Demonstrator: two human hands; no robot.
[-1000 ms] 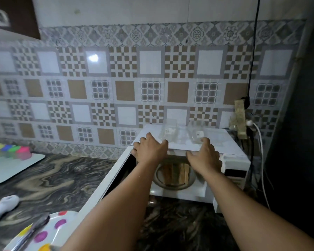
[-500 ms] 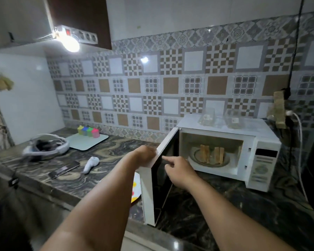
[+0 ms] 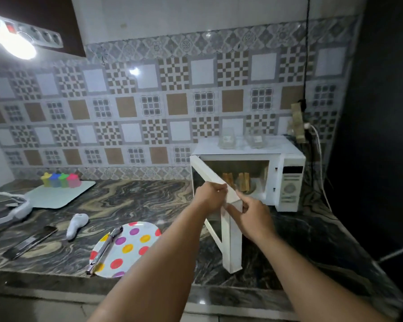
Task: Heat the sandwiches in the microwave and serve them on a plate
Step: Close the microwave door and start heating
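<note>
The sandwiches (image 3: 236, 181) stand upright on the glass turntable inside the white microwave (image 3: 289, 180), which sits at the right end of the marbled counter (image 3: 135, 203) against the patterned tile wall. The microwave door (image 3: 230, 231) hangs swung out toward the camera, its free edge well in front of the microwave's cavity. The left hand (image 3: 209, 198) grips the top edge of the door with curled fingers, and the right hand (image 3: 251, 214) is just beside it at the door's outer edge, fingers bent toward the edge; whether it truly clasps the door or only touches it I cannot tell. Two clear plastic containers (image 3: 228, 138) rest on top of the microwave. Left of the microwave, near the counter's front edge, lies a polka-dot plate (image 3: 130, 247) with metal tongs (image 3: 104, 249) across its left rim. Farther left of the microwave lie a white handheld device (image 3: 76, 225), a dark phone (image 3: 30, 242), and a pale cutting board (image 3: 61, 194) bearing small coloured containers (image 3: 61, 180).
</note>
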